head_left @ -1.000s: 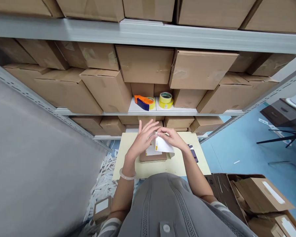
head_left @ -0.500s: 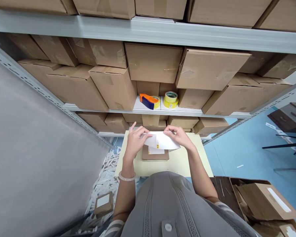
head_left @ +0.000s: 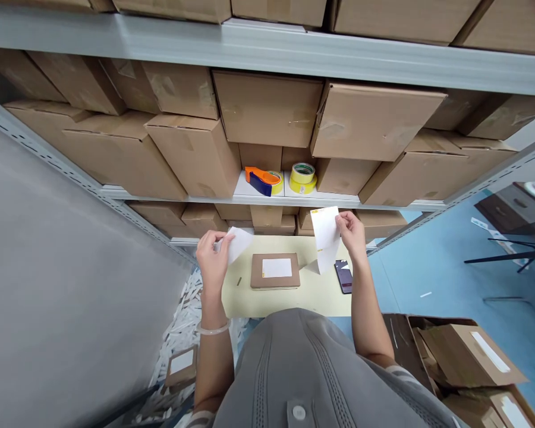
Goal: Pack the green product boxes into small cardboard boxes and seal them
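A small flat cardboard parcel (head_left: 275, 278) with a white label on top lies on the pale yellow table (head_left: 289, 295). My left hand (head_left: 213, 261) is closed on a small white paper strip (head_left: 238, 242), held out over the table's left edge. My right hand (head_left: 352, 234) pinches a larger white sheet (head_left: 326, 236) that hangs upright above the table's right side. The two hands are well apart, on either side of the parcel.
A dark phone (head_left: 343, 276) lies on the table at the right. A tape dispenser (head_left: 261, 181) and yellow tape rolls (head_left: 302, 178) sit on the shelf behind, among cardboard boxes. White paper strips (head_left: 181, 333) litter the floor at left. An open carton (head_left: 455, 356) stands at right.
The two hands held the paper together over the parcel; now they have pulled apart, the left carrying a small strip leftwards and the right lifting the larger sheet rightwards. The parcel's label is uncovered.
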Motion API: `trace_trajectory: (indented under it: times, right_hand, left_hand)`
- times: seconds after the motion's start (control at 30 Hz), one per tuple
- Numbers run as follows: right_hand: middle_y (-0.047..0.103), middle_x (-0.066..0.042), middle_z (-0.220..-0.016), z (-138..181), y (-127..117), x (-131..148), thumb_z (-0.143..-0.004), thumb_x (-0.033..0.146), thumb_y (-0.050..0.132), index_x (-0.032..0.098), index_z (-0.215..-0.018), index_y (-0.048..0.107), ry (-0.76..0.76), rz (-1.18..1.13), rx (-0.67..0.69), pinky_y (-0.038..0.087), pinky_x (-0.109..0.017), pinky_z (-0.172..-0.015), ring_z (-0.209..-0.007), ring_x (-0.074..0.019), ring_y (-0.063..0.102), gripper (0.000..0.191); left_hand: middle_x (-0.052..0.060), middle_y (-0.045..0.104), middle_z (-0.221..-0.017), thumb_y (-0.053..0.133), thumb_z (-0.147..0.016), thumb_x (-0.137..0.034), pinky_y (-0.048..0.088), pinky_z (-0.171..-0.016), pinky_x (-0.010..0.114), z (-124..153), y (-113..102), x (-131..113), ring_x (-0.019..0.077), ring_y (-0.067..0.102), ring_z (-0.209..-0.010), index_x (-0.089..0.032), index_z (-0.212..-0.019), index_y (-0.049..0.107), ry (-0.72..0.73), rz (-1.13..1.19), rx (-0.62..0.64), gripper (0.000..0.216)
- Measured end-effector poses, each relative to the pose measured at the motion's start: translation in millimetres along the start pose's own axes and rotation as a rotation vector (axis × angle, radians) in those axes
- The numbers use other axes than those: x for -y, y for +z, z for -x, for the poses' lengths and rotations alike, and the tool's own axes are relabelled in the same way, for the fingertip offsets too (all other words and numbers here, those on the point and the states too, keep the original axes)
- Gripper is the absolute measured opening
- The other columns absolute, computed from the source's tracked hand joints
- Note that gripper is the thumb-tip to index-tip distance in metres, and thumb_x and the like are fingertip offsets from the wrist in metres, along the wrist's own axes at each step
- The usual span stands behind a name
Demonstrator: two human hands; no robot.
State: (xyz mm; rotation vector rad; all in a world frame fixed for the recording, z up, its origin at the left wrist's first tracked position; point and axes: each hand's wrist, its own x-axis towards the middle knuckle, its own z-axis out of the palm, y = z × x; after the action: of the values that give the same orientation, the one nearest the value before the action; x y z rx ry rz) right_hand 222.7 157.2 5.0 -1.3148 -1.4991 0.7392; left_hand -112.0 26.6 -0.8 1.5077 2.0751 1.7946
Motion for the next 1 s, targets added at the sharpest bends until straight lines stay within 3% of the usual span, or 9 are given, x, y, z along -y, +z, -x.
trace_trajectory:
  times: [0.23, 0.37, 0.47, 0.6, 0.73, 0.93, 1.0]
  right_hand:
    - [0.047, 0.006, -0.055, -18, -22, -26, -0.081, 0.05, 0.056, 0.02, -0.085, 0.054, -0.007, -0.118, -0.161, 0.027, -0.023, -0.047, -0.047, -0.0095, 0.035, 0.031]
    - [0.051, 0.005, -0.058, -14, -26, -47, -0.082, 0.052, 0.056, 0.019, -0.087, 0.056, -0.012, -0.081, -0.203, 0.032, -0.023, -0.052, -0.051, -0.0105, 0.041, 0.033]
    - [0.059, 0.001, -0.066, -2, -18, -77, -0.082, 0.051, 0.055, 0.018, -0.087, 0.058, 0.012, 0.019, -0.164, 0.038, -0.024, -0.059, -0.059, -0.0134, 0.05, 0.034]
    - [0.066, -0.007, -0.078, 19, 0, -126, -0.08, 0.051, 0.049, 0.018, -0.081, 0.061, 0.09, 0.158, 0.005, 0.045, -0.029, -0.068, -0.071, -0.0186, 0.057, 0.035]
    - [0.068, -0.012, -0.089, 37, 10, -161, -0.074, 0.049, 0.05, 0.017, -0.078, 0.065, 0.175, 0.319, 0.019, 0.047, -0.033, -0.073, -0.071, -0.0204, 0.059, 0.036]
    - [0.066, -0.004, -0.058, 41, 5, -169, -0.076, 0.05, 0.05, 0.019, -0.081, 0.067, 0.294, 0.302, 0.039, 0.048, -0.031, -0.067, -0.058, -0.0216, 0.062, 0.036]
    - [0.069, -0.004, -0.059, 33, 1, -162, -0.077, 0.05, 0.051, 0.019, -0.084, 0.066, 0.281, 0.219, -0.005, 0.05, -0.032, -0.071, -0.062, -0.022, 0.066, 0.035]
  left_hand:
    - [-0.002, 0.063, -0.077, 0.06, -0.085, -0.037, 0.042, -0.074, 0.025, 23, -5, 16, 0.0152, 0.057, -0.075, -0.021, -0.077, 0.062, -0.105, -0.07, 0.088, 0.018]
    - [-0.001, 0.063, -0.077, 0.059, -0.085, -0.039, 0.042, -0.072, 0.025, 33, -6, 22, 0.0156, 0.058, -0.077, -0.02, -0.078, 0.062, -0.129, -0.08, 0.113, 0.021]
    - [-0.001, 0.063, -0.077, 0.059, -0.086, -0.039, 0.042, -0.07, 0.025, 40, -4, 26, 0.0155, 0.058, -0.076, -0.02, -0.078, 0.062, -0.149, -0.084, 0.13, 0.021]
    - [-0.001, 0.064, -0.078, 0.058, -0.085, -0.039, 0.042, -0.069, 0.025, 46, -2, 27, 0.0152, 0.057, -0.074, -0.02, -0.078, 0.063, -0.18, -0.098, 0.161, 0.02]
    - [-0.001, 0.064, -0.077, 0.058, -0.085, -0.04, 0.042, -0.07, 0.025, 48, -2, 28, 0.0154, 0.056, -0.074, -0.02, -0.077, 0.063, -0.19, -0.121, 0.163, 0.022]
    - [-0.001, 0.065, -0.078, 0.057, -0.086, -0.04, 0.041, -0.069, 0.024, 51, 3, 28, 0.0151, 0.057, -0.074, -0.02, -0.078, 0.063, -0.196, -0.11, 0.205, 0.022]
    - [0.0, 0.066, -0.079, 0.057, -0.086, -0.041, 0.041, -0.067, 0.024, 50, 6, 27, 0.0153, 0.057, -0.074, -0.02, -0.079, 0.063, -0.191, -0.106, 0.22, 0.022]
